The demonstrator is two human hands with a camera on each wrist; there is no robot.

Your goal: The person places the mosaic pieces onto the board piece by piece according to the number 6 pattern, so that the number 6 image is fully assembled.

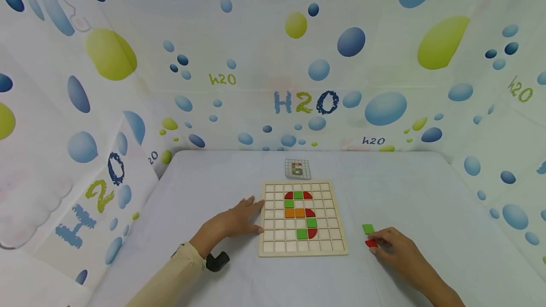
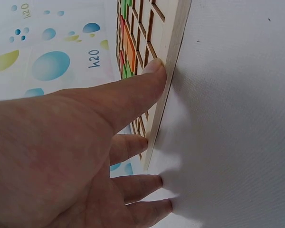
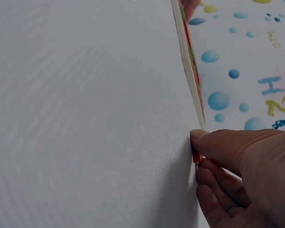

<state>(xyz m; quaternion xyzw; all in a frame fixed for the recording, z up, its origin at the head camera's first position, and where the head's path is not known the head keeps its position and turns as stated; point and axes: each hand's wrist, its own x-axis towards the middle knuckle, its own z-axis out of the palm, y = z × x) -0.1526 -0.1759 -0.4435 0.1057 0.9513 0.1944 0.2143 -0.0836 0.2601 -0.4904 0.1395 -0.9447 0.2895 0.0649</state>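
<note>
A wooden grid board (image 1: 273, 245) lies on the white table, with red, green and orange tiles set in some of its squares. My left hand (image 1: 239, 219) rests at the board's left edge, fingers spread; in the left wrist view its thumb (image 2: 154, 71) touches the rim. Right of the board, my right hand (image 1: 398, 250) pinches a red tile (image 1: 371, 244) between thumb and fingers. That tile (image 3: 196, 156) is mostly hidden by the fingertips in the right wrist view. Just beyond the pinched tile lies a loose green tile (image 1: 368, 229) on the table.
Behind the board lies a small pattern card (image 1: 297, 168) with a gridded coloured figure. A black object (image 1: 217, 262) is at the left sleeve cuff. White cloth (image 1: 213, 174) covers the table, and a printed curtain (image 1: 256, 51) surrounds it at the back and sides.
</note>
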